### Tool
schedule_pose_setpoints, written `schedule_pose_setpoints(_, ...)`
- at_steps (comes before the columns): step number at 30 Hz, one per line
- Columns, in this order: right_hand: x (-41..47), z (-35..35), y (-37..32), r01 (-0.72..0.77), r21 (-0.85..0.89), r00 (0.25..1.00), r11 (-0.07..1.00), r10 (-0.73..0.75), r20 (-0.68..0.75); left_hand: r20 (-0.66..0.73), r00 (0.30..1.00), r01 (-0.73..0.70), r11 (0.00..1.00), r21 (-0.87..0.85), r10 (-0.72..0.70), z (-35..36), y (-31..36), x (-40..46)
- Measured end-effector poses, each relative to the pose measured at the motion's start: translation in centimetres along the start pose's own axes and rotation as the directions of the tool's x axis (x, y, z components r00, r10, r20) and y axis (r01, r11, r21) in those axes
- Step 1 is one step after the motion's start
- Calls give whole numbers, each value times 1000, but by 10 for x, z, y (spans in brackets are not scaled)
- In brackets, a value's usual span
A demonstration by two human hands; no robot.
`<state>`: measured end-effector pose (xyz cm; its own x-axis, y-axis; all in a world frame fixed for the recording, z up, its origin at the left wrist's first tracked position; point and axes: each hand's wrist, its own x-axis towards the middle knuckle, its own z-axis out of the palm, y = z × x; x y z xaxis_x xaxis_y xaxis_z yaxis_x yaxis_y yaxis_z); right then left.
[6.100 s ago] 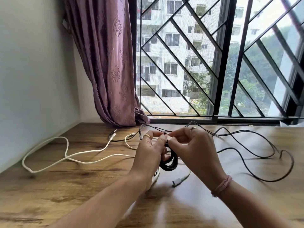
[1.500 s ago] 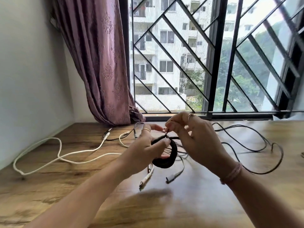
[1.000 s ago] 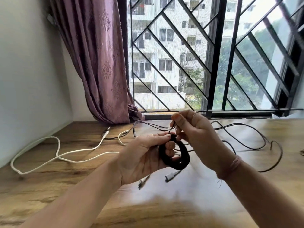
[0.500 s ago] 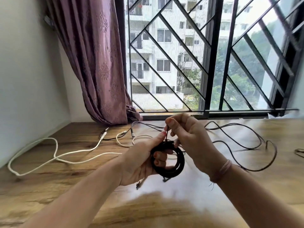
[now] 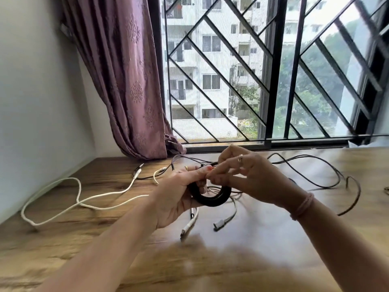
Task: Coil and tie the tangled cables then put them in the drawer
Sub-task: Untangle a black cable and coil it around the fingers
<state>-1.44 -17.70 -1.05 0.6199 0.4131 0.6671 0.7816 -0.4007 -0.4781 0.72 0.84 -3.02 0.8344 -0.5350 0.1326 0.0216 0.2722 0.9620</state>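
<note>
text: none legible | labels: none | brands: none | numbers: none

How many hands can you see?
2. The left hand grips the black coiled cable above the wooden table. The right hand meets it from the right, fingers pinching at the coil's top.

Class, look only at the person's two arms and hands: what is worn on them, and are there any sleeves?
Both forearms are bare, with no sleeves in view. The right hand has a ring on one finger and a pinkish thread band around the wrist. The left hand shows a painted reddish nail; a small gold glint near its fingers may be a ring.
</note>
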Motion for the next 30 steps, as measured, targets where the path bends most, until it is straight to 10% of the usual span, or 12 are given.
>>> schedule_pose_setpoints(4,-3,-14,17,-186,610,937,770,326,-127,-55,999,0,1000,10,1,-1,-5,2)
schedule_pose_setpoints(11,-11,11,29,-471,612,882,636,330,336,-110,984,-137,990,15,138,4,-11,5)
schedule_pose_setpoints(19,-9,27,27,-324,621,929,714,363,68,-278,948,-134,987,94,155,8,-20,7)
schedule_pose_setpoints(30,-5,0,7,-261,487,954,833,300,-4,-57,947,235,801,-550,-317,32,-3,8)
